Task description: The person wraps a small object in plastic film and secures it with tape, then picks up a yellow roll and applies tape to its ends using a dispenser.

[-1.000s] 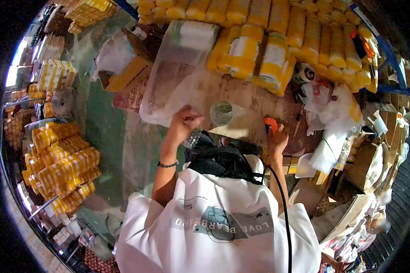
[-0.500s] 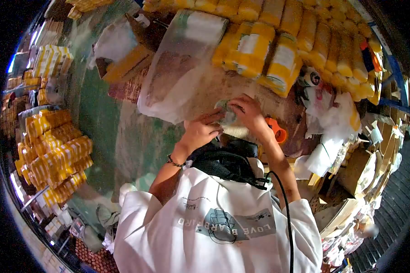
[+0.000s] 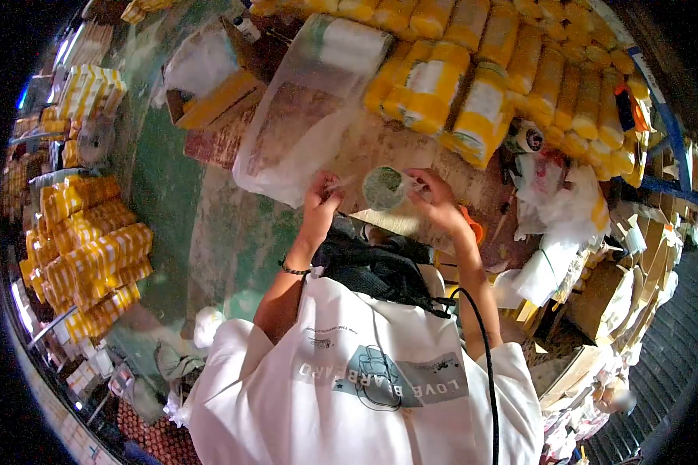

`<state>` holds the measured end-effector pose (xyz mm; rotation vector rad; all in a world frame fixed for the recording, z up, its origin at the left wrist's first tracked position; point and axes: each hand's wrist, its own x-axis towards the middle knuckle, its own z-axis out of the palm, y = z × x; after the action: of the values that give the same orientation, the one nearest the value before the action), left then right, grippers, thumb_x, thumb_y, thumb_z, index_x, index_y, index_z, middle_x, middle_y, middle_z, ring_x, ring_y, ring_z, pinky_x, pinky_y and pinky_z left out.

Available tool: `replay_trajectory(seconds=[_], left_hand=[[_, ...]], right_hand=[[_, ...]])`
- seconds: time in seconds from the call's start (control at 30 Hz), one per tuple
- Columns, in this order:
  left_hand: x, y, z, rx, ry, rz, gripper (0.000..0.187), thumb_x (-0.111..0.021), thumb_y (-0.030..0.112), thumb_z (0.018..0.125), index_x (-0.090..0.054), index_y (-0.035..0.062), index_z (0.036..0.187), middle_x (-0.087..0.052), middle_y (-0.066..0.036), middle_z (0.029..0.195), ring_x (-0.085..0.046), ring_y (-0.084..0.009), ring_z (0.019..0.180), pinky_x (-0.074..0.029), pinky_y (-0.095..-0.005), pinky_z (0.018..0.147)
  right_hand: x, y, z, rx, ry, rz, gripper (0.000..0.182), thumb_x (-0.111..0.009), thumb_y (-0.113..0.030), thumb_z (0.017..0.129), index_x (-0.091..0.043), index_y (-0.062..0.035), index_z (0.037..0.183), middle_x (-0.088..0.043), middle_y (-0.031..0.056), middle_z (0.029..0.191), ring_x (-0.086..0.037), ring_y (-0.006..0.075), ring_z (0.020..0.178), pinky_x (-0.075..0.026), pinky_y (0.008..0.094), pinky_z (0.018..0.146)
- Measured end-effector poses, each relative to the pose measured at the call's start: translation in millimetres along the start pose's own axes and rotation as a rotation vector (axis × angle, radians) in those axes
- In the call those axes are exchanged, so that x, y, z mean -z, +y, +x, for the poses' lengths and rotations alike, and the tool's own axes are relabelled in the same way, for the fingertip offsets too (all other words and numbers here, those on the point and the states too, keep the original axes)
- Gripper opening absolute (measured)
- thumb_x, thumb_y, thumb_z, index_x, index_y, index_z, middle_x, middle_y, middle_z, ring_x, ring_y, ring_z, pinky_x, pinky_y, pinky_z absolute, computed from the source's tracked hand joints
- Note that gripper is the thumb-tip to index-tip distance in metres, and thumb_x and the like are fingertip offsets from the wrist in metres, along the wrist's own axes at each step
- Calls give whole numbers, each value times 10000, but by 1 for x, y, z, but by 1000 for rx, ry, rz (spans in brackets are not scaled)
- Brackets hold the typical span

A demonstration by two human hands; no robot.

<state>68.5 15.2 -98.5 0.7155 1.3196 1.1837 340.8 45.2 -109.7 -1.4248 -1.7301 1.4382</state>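
Note:
A round, clear, greenish roll, which looks like tape (image 3: 383, 188), is held up over the front edge of the brown work board (image 3: 349, 151). My right hand (image 3: 436, 200) grips the roll's right side between thumb and fingers. Left of the roll, my left hand (image 3: 321, 203) is pinched closed, with a small whitish clear bit at its fingertips that is too small to name. Just beyond my left hand lies a large translucent plastic bag (image 3: 287, 136) with a white bundle at its far end.
Yellow-and-white wrapped packs (image 3: 430, 89) are piled at the back. An orange ring-shaped tool (image 3: 471, 225) is right of my right hand. Crumpled plastic (image 3: 547, 186) lies farther right. An open carton (image 3: 217, 101) stands back left, and more yellow packs (image 3: 93, 248) are stacked at left.
My hands have moved apart, the left one leftward and the right one slightly down and right. The round roll now shows its full face between them.

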Motion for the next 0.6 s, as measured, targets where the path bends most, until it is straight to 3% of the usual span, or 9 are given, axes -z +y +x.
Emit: replay_trajectory(seconds=[0.07, 0.1, 0.17, 0.2, 0.27, 0.37, 0.5, 0.57, 0.6], left_hand=[[-2, 6, 1, -158, -138, 405, 133, -639, 40, 867, -525, 58, 800, -407, 31, 679, -477, -97, 678, -389, -288, 615], [0, -2, 7, -162, -142, 407, 133, -639, 40, 867, -525, 58, 800, -407, 31, 679, -477, -97, 678, -389, -288, 615], [6, -24, 19, -1087, -149, 1047, 262, -683, 63, 842, -486, 45, 672, -415, -19, 648, -481, -139, 640, -378, -306, 593], [5, -29, 18, -1092, -155, 1046, 262, -683, 63, 842, -486, 45, 672, -415, -19, 648, -481, -139, 640, -378, -306, 593], [-4, -31, 14, -167, -79, 553, 331, -720, 126, 831, -468, 27, 641, -504, -80, 669, -511, -209, 614, -411, -352, 601], [-3, -24, 12, -372, -92, 866, 307, -764, 217, 804, -549, 16, 719, -592, -104, 719, -558, -269, 642, -448, -368, 645], [-25, 6, 8, -211, -91, 693, 325, -783, 296, 783, -628, 20, 856, -631, -128, 762, -627, -298, 704, -492, -400, 682], [-24, -5, 11, -629, -232, 822, 361, -781, 294, 776, -657, 24, 982, -674, -166, 850, -666, -341, 779, -519, -423, 696], [-21, -9, 8, -626, -228, 823, 361, -781, 294, 776, -657, 24, 982, -674, -166, 850, -666, -341, 779, -519, -423, 696]], right_hand=[[-5, 3, -3, 53, 25, -45, 420, -685, -146, 897, -573, -76, 1296, -569, 105, 1284, -563, 257, 1137, -492, 378, 905], [-8, 5, -4, 104, 47, -91, 434, -681, -151, 902, -562, -77, 1313, -559, 106, 1306, -562, 256, 1146, -495, 383, 909], [-17, 11, -5, 64, 87, -87, 391, -669, -139, 914, -581, -64, 1288, -576, 112, 1281, -576, 262, 1130, -497, 383, 907], [-19, 13, -6, 22, 122, -85, 350, -657, -127, 927, -600, -50, 1264, -594, 118, 1255, -591, 268, 1114, -499, 384, 905], [-18, 7, -5, 68, 181, -59, 287, -640, -106, 938, -623, -34, 1216, -617, 124, 1202, -608, 274, 1075, -503, 382, 896], [-18, -9, -6, 155, 289, -103, 182, -611, -68, 956, -659, -6, 1120, -651, 131, 1102, -634, 283, 1016, -508, 371, 876], [-24, 1, -8, 221, 366, -31, 135, -626, -62, 940, -652, -8, 1061, -671, 144, 1042, -646, 273, 977, -506, 354, 867], [-29, 1, -12, 95, 378, 112, 133, -627, -67, 945, -647, -7, 1062, -668, 125, 1025, -642, 240, 962, -504, 341, 859], [-31, 1, -13, -35, 387, 255, 132, -627, -73, 950, -643, -7, 1063, -665, 105, 1009, -637, 207, 947, -502, 328, 850]])
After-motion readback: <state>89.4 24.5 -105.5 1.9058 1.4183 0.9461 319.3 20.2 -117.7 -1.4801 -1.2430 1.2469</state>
